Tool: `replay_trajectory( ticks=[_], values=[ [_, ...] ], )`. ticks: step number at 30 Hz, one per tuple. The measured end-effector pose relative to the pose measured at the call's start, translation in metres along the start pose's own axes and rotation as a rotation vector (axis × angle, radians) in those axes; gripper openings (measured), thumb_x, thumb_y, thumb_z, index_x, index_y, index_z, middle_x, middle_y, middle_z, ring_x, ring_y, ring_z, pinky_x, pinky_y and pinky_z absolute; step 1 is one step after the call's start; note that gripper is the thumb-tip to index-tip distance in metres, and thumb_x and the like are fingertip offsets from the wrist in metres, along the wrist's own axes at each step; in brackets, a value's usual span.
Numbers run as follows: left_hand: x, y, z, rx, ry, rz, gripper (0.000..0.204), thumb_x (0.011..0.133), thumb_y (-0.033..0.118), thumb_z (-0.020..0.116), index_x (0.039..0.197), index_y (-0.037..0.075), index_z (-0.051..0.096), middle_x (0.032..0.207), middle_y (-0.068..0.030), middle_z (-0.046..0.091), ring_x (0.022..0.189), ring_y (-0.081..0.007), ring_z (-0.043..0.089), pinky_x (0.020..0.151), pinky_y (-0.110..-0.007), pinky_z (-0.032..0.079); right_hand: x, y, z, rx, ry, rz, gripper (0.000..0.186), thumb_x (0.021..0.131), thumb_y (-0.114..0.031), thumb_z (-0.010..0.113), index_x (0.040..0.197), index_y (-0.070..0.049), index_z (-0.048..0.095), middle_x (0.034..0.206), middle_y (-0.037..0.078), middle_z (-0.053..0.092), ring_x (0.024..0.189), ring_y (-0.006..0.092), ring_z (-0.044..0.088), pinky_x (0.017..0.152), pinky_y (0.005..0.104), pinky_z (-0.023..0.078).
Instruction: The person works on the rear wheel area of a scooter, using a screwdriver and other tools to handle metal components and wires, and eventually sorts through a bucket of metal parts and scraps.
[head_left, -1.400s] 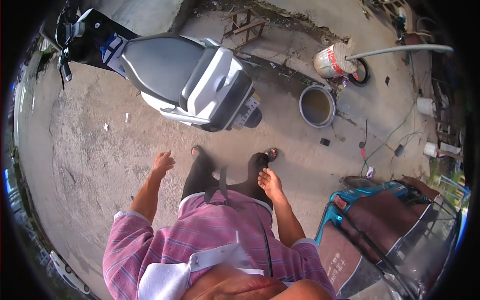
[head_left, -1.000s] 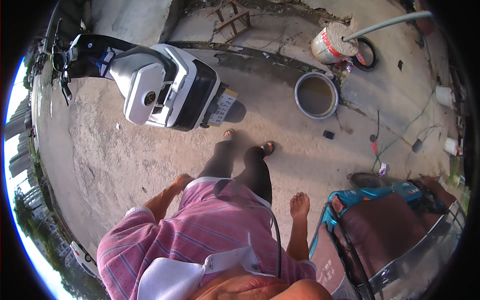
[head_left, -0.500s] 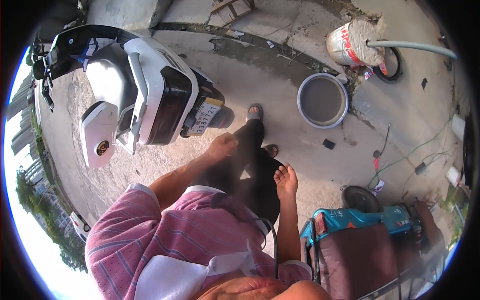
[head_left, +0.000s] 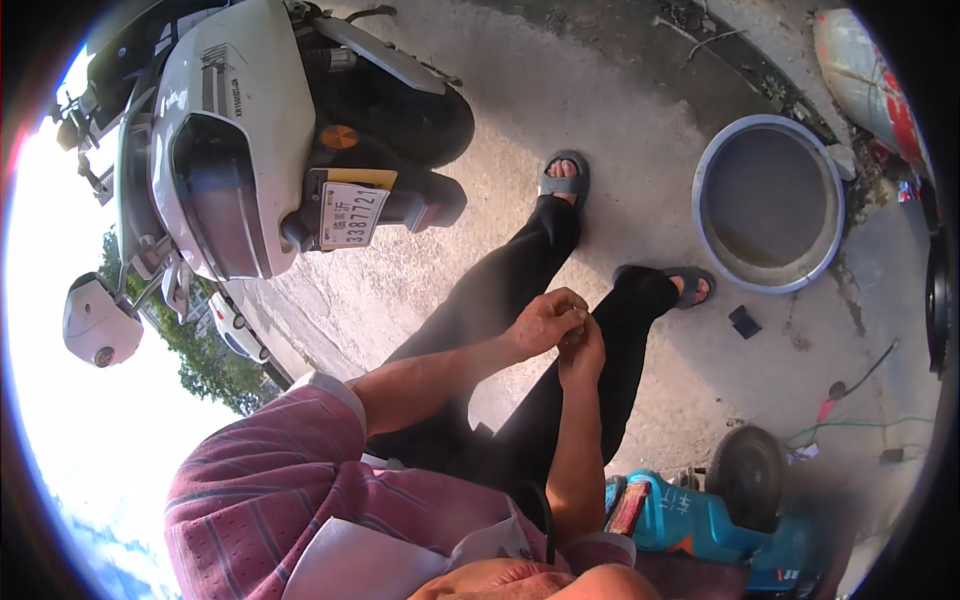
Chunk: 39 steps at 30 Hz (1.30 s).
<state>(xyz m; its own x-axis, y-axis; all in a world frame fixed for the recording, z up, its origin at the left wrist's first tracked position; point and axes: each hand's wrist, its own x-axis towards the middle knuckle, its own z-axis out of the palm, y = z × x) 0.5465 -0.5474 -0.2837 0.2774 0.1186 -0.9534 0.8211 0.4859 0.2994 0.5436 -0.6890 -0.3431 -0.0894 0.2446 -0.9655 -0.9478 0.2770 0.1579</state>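
Note:
In front of my thighs, my left hand [head_left: 540,325] meets my right hand [head_left: 583,352] fingertip to fingertip. The fingers of both are bent and pressed together. Whatever they may hold between them is too small to make out. Beneath the hands are my black trousers [head_left: 480,300]. My feet, in grey sandals [head_left: 568,172], stand apart on the concrete. Nearest to my left side is a white scooter [head_left: 215,150] with a plate at its rear. A round grey basin [head_left: 703,205] holding murky water lies ahead to the right of my feet.
A small black flat piece [head_left: 744,322] lies near the basin. At the lower right are a teal machine body [head_left: 690,515] and a black wheel [head_left: 748,475]. A thin green cord [head_left: 860,423] crosses the ground. A white bucket with red marks [head_left: 870,85] stands at the upper right.
My hands, apart before, have come together at the fingertips. The view has shifted, with the basin now larger and further right and the scooter higher at the left.

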Motion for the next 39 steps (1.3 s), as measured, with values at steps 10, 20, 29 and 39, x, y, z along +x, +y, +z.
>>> replay_trajectory(
  ticks=[10,20,29,39],
  values=[
    [0.021,0.016,0.054,-0.047,0.047,-0.119,0.013,0.099,0.017,0.065,0.093,0.006,0.062,0.084,-0.0013,0.063,0.076,-0.0081,0.058,0.069,-0.025,0.048,0.013,-0.040,-0.004,0.213,-0.099,0.108,0.043,0.104,-0.033,0.049,0.130,0.000,0.061,0.113,0.009,0.064,0.112,0.0210,0.060,0.105,0.0336,0.044],
    [0.025,0.021,0.057,-0.126,0.036,-0.106,0.015,0.099,0.021,0.065,0.098,0.006,0.063,0.086,-0.0012,0.064,0.078,-0.0086,0.059,0.072,-0.026,0.049,0.012,-0.038,-0.011,0.321,-0.217,0.108,0.042,0.107,-0.042,0.044,0.114,-0.006,0.064,0.110,0.007,0.064,0.111,0.0171,0.061,0.104,0.0330,0.045],
    [0.019,0.027,0.045,0.031,0.012,-0.235,0.023,0.099,0.026,0.064,0.107,0.005,0.067,0.099,-0.0077,0.069,0.096,-0.0145,0.063,0.089,-0.030,0.050,0.013,-0.011,-0.020,0.296,-0.192,0.157,0.041,0.107,-0.046,0.044,0.122,-0.011,0.060,0.115,0.005,0.063,0.113,0.0167,0.059,0.102,0.0330,0.046],
    [0.005,0.010,0.024,-0.115,-0.099,-0.162,0.016,0.097,0.019,0.063,0.103,0.005,0.064,0.086,-0.0052,0.065,0.078,-0.0135,0.062,0.075,-0.029,0.053,-0.021,0.063,-0.034,0.116,-0.039,0.060,0.041,0.105,-0.046,0.045,0.135,-0.019,0.054,0.123,0.000,0.062,0.114,0.0164,0.061,0.096,0.0351,0.050]
  ],
)
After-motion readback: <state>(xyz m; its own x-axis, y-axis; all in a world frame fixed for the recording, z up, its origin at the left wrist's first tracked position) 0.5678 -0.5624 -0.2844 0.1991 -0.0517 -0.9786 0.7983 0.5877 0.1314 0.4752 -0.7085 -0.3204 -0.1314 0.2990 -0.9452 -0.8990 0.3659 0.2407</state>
